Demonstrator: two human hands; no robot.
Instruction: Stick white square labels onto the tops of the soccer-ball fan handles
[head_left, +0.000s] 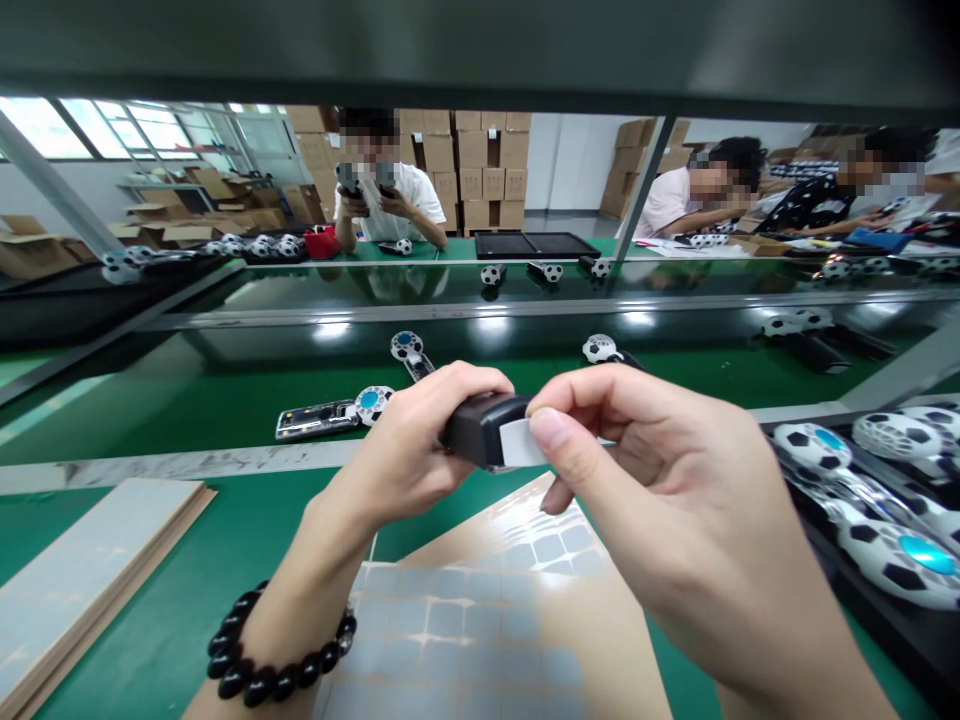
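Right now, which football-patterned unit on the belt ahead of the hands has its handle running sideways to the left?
The blue-centred unit, whose clear handle stretches left. The other blue-centred one has its handle angled toward the left hand.

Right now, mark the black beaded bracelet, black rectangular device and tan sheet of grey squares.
Black beaded bracelet (259, 688): head view, lower beads.
Black rectangular device (469, 430): head view, dark casing.
Tan sheet of grey squares (622, 640): head view, bare tan margin.

Head cam faces fwd & down, v. close above left hand (401, 440) & right hand (660, 480).
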